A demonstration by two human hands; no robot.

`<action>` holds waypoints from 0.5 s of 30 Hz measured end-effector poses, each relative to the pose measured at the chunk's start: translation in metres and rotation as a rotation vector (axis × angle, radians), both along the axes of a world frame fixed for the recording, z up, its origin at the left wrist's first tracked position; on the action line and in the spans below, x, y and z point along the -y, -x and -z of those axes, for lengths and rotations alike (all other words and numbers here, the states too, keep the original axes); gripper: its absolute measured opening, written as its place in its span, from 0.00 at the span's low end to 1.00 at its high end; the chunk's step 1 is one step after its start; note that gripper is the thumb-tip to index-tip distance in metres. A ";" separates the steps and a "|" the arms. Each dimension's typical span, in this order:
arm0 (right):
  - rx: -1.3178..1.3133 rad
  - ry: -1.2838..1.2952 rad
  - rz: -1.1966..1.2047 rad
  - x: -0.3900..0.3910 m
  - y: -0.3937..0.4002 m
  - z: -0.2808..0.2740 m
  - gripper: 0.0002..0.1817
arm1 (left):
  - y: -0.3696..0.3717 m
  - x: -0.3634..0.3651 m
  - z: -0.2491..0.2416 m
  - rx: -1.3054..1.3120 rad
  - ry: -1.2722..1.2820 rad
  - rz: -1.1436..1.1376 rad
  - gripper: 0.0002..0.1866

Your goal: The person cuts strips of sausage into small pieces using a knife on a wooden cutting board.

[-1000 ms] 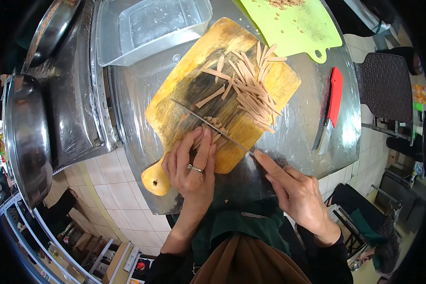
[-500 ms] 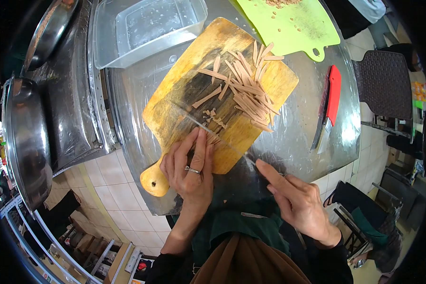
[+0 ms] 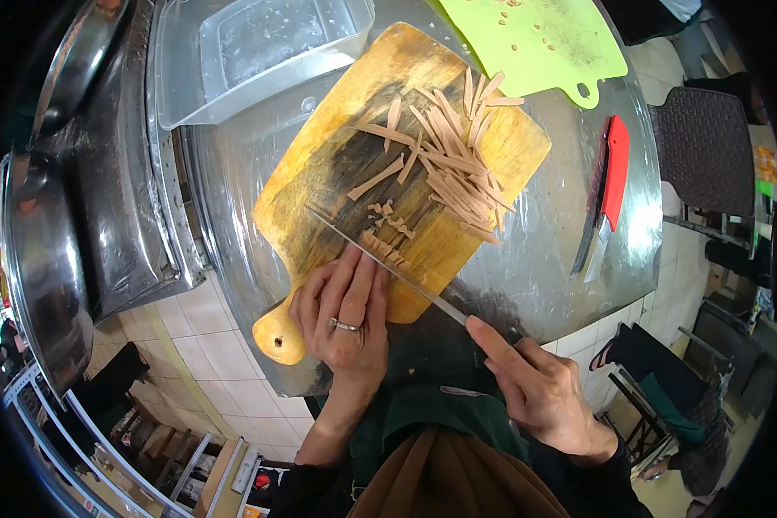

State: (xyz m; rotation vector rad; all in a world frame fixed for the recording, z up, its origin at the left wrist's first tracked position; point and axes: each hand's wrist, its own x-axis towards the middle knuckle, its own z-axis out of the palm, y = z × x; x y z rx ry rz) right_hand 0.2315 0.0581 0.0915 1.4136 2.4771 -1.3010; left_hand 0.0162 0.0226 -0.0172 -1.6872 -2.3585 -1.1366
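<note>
My left hand (image 3: 344, 311), with a ring on one finger, presses its bent fingertips onto a small bunch of brown food strips near the handle end of the wooden cutting board (image 3: 293, 177). The fingers hide most of the bunch. My right hand (image 3: 540, 384) grips a kitchen knife (image 3: 401, 276) whose handle is hidden in the fist. Its thin blade lies slantwise across the bunch, close against my left fingertips. Just beyond the blade are small cut pieces (image 3: 390, 216). A heap of long brown strips (image 3: 462, 173) rests on the board's far right part.
A clear plastic container (image 3: 276, 86) stands at the back left. Behind the board lies a green cutting mat (image 3: 535, 52) with brown crumbs. A red-handled knife (image 3: 614, 173) rests on the metal table's right side. Large metal bowls (image 3: 47, 268) are at far left.
The blade has moved slightly and shows sharper now. More cut pieces show beside my left fingertips. The view has shifted a little; both hands keep their holds.
</note>
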 end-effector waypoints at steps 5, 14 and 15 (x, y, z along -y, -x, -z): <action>0.004 0.042 -0.010 -0.001 0.000 0.000 0.45 | 0.000 -0.001 -0.002 0.003 0.007 0.009 0.17; -0.004 0.112 -0.020 -0.010 0.005 0.002 0.45 | 0.001 0.000 -0.006 0.011 0.058 0.019 0.16; -0.008 0.085 -0.024 -0.012 0.010 0.008 0.45 | 0.001 0.000 -0.007 0.015 0.061 0.021 0.16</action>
